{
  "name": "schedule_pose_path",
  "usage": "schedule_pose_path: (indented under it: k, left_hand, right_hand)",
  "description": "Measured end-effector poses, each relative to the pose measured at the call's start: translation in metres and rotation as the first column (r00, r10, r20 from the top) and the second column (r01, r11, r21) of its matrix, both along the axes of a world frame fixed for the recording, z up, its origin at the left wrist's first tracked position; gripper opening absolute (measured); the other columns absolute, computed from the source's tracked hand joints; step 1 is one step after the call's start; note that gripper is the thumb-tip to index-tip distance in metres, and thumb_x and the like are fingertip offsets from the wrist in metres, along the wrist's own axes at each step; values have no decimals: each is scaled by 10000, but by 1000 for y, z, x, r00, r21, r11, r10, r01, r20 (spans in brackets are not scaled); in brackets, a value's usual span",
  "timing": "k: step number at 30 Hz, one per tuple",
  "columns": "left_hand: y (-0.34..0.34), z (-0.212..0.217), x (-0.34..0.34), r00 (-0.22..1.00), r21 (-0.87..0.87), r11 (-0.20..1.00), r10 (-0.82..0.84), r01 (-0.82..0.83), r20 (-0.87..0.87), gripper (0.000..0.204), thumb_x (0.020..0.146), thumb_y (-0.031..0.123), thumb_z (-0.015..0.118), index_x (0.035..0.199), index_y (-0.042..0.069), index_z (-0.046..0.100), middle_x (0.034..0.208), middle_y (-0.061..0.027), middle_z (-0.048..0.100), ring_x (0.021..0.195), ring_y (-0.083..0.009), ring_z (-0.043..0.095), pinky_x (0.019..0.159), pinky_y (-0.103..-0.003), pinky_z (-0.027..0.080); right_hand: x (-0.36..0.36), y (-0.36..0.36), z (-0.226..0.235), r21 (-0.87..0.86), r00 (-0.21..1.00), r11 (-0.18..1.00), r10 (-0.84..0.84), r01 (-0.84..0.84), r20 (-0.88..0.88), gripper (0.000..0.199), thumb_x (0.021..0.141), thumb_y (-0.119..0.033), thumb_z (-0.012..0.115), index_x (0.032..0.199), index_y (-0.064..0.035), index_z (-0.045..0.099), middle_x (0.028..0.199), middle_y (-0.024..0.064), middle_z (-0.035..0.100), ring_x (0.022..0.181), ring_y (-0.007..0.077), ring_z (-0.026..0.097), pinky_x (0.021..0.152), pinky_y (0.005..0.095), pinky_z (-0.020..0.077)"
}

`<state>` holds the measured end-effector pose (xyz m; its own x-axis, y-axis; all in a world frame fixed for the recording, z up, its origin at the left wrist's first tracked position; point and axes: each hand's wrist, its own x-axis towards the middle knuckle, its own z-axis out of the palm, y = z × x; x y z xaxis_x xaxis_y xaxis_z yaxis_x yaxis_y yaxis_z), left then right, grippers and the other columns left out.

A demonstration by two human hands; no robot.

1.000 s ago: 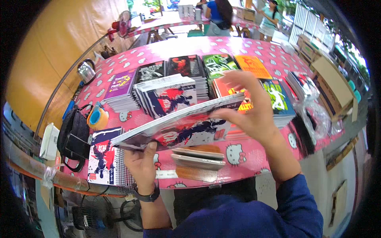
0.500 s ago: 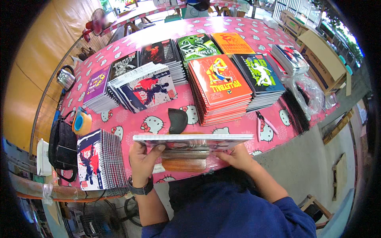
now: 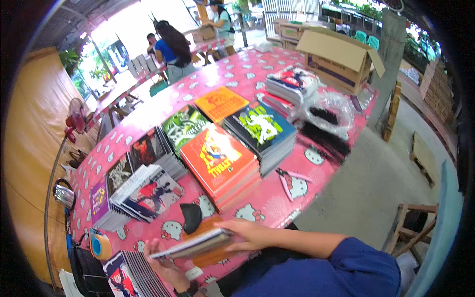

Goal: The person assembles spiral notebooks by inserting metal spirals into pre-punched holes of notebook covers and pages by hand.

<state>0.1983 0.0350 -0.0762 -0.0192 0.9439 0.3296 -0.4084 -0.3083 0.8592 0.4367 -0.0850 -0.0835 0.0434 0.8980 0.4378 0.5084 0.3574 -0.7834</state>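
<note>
A thin notebook (image 3: pixel 195 245) is tilted and seen nearly edge-on between my hands. My right hand (image 3: pixel 247 234) grips its right end, thumb on top. My left hand (image 3: pixel 166 267) is closed round the left end; blur softens its fingers. Under the notebook lies a brown wooden board (image 3: pixel 212 256), partly covered. Just beyond stands a black curved pad (image 3: pixel 190 218). A stack of spiral notebooks (image 3: pixel 136 274) with dark blue, red and white covers is beside my left hand. Pink-handled pliers (image 3: pixel 292 183) lie to the right of a tall orange-red notebook stack (image 3: pixel 217 161).
More notebook stacks cover the pink table (image 3: pixel 267 210): green (image 3: pixel 184 126), orange (image 3: pixel 220 103), dark blue (image 3: pixel 262 128). Black spiral coils (image 3: pixel 321 141) and a clear plastic bag (image 3: pixel 334 119) lie right, near an open carton (image 3: pixel 336 59). A tape roll (image 3: pixel 101 246) sits left. People (image 3: pixel 173 49) are beyond.
The view has swung up and to the right, showing people in the background. The notebook has gone from level to slanting, its left end lower. Both hands keep hold.
</note>
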Motion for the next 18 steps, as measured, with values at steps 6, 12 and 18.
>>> schedule_pose_path:
  k: [6, 12, 18]
  left_hand:
    - [7, 5, 4, 970, -17, 977, 211, -215, -124, 288, 862, 145, 562, 1112, 14, 504, 871, -61, 585, 806, -137, 546, 724, -254, 427]
    - [0, 5, 15, 981, -70, 984, 157, -166, -111, 279, 891, 259, 532, 994, 0, 553, 823, -71, 593, 773, -140, 547, 716, -273, 414]
    - [0, 13, 15, 979, -57, 987, 142, -152, -149, 366, 910, 298, 498, 1101, -11, 541, 830, -66, 598, 769, -129, 539, 698, -259, 409]
  right_hand:
    - [172, -33, 23, -8, 612, 612, -790, 791, -40, 185, 790, -170, 646, 902, -23, 657, 828, 112, 665, 721, 163, 624, 659, 296, 485]
    - [255, -86, -35, 88, 166, 303, -717, 949, 677, 354, 651, -167, 721, 962, -72, 580, 945, 112, 562, 959, 323, 503, 792, 404, 456]
    - [285, -80, -67, 173, 210, 396, -752, 902, 625, 176, 710, -121, 655, 854, -50, 583, 851, 124, 559, 888, 314, 523, 746, 415, 447]
